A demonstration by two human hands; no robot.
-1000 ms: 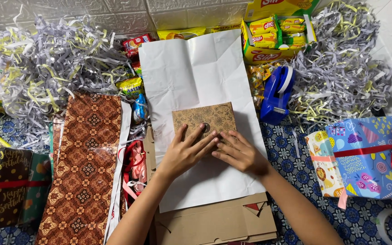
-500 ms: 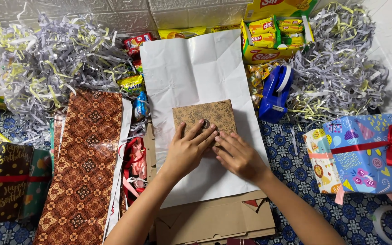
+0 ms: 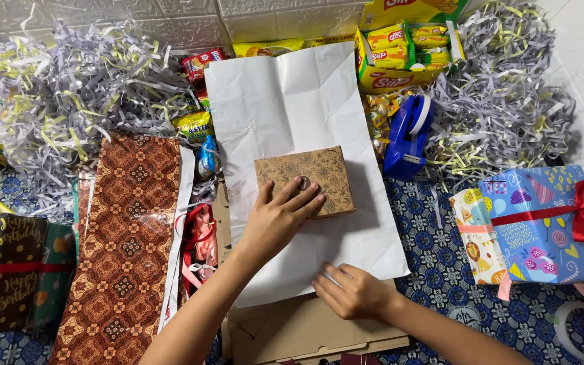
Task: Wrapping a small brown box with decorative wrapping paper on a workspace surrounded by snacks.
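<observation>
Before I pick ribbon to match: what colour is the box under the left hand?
Brown box with a fine darker print, seen in the head view.

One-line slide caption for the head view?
Left hand presses brown patterned cardboard box onto white paper sheet; right hand touches its near edge.
</observation>
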